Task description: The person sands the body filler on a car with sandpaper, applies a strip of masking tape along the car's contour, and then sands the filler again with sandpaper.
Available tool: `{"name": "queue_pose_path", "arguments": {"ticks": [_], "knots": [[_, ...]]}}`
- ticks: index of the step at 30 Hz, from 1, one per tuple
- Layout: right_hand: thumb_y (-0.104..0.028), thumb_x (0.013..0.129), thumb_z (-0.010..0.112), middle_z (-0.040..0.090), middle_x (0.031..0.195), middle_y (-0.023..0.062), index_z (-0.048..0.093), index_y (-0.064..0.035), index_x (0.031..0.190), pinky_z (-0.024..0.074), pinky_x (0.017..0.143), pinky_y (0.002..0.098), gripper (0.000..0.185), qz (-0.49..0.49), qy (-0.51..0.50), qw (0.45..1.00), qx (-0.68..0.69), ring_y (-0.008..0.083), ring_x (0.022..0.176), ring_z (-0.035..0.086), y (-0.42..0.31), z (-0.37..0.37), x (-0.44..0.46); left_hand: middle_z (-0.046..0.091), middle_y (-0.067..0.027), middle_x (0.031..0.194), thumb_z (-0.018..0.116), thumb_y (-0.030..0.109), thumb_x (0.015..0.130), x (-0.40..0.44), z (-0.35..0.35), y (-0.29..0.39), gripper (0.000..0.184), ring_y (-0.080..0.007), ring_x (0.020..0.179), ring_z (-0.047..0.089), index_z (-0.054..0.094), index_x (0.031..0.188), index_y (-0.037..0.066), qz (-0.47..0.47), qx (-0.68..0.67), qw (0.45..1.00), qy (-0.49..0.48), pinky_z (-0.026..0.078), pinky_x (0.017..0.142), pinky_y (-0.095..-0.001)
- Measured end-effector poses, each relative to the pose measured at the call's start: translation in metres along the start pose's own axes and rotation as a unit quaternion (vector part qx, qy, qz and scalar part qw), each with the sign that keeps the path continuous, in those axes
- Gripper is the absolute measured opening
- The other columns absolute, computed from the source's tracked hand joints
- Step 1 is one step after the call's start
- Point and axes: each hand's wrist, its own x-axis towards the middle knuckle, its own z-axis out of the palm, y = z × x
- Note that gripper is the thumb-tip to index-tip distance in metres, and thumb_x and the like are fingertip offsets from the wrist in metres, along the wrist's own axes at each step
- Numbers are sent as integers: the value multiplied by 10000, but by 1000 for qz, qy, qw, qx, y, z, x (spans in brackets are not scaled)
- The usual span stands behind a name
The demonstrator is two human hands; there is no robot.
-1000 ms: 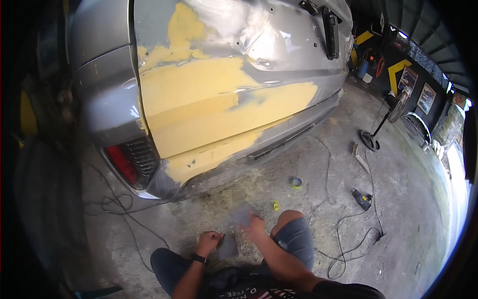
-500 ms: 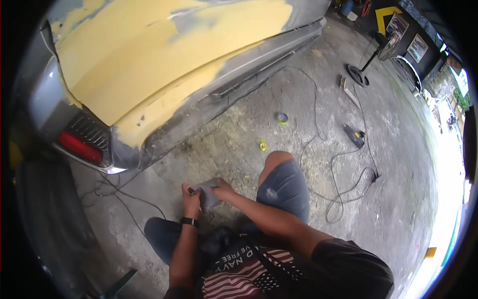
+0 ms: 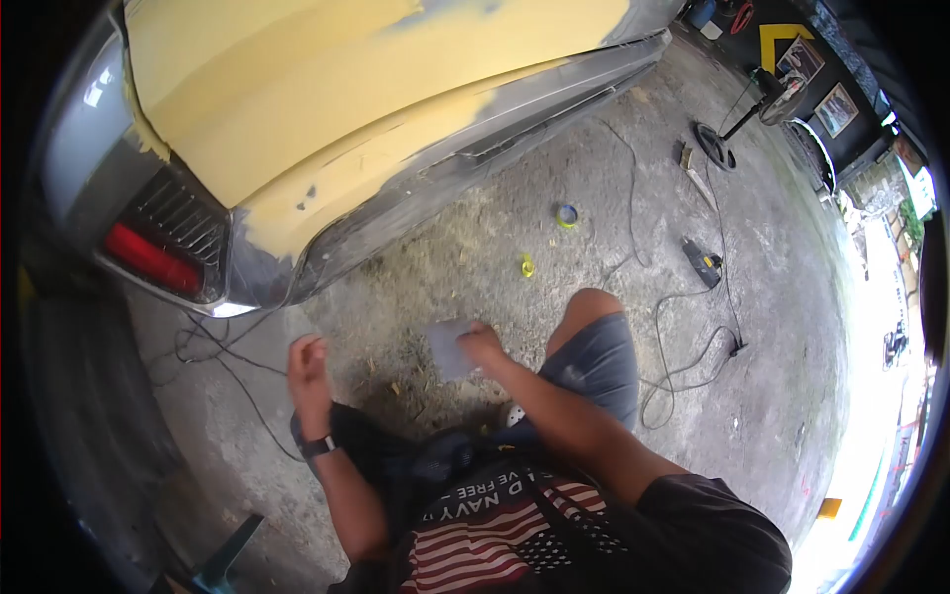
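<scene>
My right hand (image 3: 482, 348) grips the right edge of a grey sheet of sandpaper (image 3: 449, 348), held flat above the floor between my knees. Off to the left, my left hand (image 3: 310, 374) is raised with its fingers curled in, slightly blurred; what they hold, if anything, does not show. A dark band circles that wrist. Ahead is the car body panel (image 3: 327, 109), coated in yellow filler with grey patches. Its red tail light (image 3: 153, 259) faces me at the left.
Two rolls of tape, one blue-centred (image 3: 566, 215) and one yellow (image 3: 527, 265), lie on the concrete floor. Further right are a corded power tool (image 3: 702, 263), its looping cable (image 3: 661, 371) and a standing fan (image 3: 782, 99). More cables (image 3: 223, 351) trail below the bumper.
My hands have come apart. The left moved left, off the sandpaper, while the right shifted slightly right and forward, still holding the sheet. The view has shifted a little.
</scene>
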Motion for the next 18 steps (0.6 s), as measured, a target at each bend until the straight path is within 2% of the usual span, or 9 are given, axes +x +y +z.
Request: {"name": "queue_pose_path", "arguments": {"ticks": [2, 4, 6, 7, 8, 10, 12, 16, 18], "knots": [[-78, 840, 679, 725, 958, 96, 685, -11, 1135, 563, 779, 380, 303, -44, 129, 991, 2, 234, 890, 705, -7, -19, 3, 698, -69, 1130, 577, 356, 1051, -5, -52, -19, 390, -175, 1044, 648, 645, 1197, 1, -26, 19, 999, -26, 495, 905, -316], [-149, 841, 697, 740, 963, 129, 694, -62, 1134, 569, 789, 406, 306, -94, 138, 974, -156, 274, 916, 721, -59, -57, -10, 690, -87, 1213, 549, 411, 1059, -25, -76, -46, 465, -202, 1131, 636, 633, 1264, 2, -43, 35, 997, -53, 488, 990, -350], [-239, 860, 694, 741, 1010, 171, 696, -114, 1130, 570, 800, 439, 297, -159, 165, 877, -423, 327, 949, 724, -119, -107, -16, 623, -132, 1371, 456, 477, 1081, -60, -81, -90, 587, -241, 1262, 564, 569, 1391, -9, -191, -72, 977, -62, 426, 1091, -379], [-288, 881, 674, 733, 1041, 188, 690, -127, 1125, 566, 806, 459, 293, -238, 162, 855, -432, 363, 969, 717, -142, -140, -19, 534, -148, 1494, 375, 571, 1077, -95, -74, -157, 726, -261, 1359, 502, 465, 1491, -18, -272, -205, 932, -121, 365, 1163, -377], [-282, 888, 668, 727, 1014, 178, 684, -102, 1115, 563, 794, 443, 290, -232, 141, 839, -471, 353, 915, 712, -181, -171, -32, 530, -137, 1495, 350, 585, 1077, -128, -48, -111, 745, -279, 1345, 511, 410, 1528, -5, -421, -402, 813, -26, 361, 1168, -378], [-230, 877, 668, 708, 958, 174, 681, -75, 1106, 545, 765, 423, 277, -275, 158, 819, -477, 318, 849, 698, -218, -249, -36, 531, -135, 1487, 367, 595, 1066, -191, -29, -120, 746, -284, 1323, 524, 429, 1513, 2, -389, -232, 890, -55, 382, 1153, -388], [-178, 855, 665, 711, 905, 160, 685, -51, 1092, 538, 749, 407, 270, -259, 224, 800, -493, 288, 828, 699, -270, -286, -74, 545, -141, 1461, 408, 614, 1043, -229, -15, -134, 768, -289, 1303, 530, 439, 1495, -5, -468, -226, 851, -71, 393, 1143, -394], [-135, 829, 641, 716, 836, 151, 700, -34, 1036, 541, 724, 387, 238, -184, 274, 848, -414, 266, 787, 703, -225, -372, -37, 574, -153, 1408, 490, 652, 996, -236, -37, -176, 815, -300, 1265, 543, 459, 1460, -18, -558, -275, 783, -4, 414, 1121, -406], [-142, 823, 638, 707, 789, 125, 720, -52, 988, 544, 703, 372, 205, -183, 209, 873, -401, 246, 737, 692, -145, -408, 25, 588, -158, 1382, 532, 670, 972, -205, -89, -196, 841, -305, 1246, 550, 468, 1442, -24, -455, -438, 766, 122, 424, 1111, -412]]}}
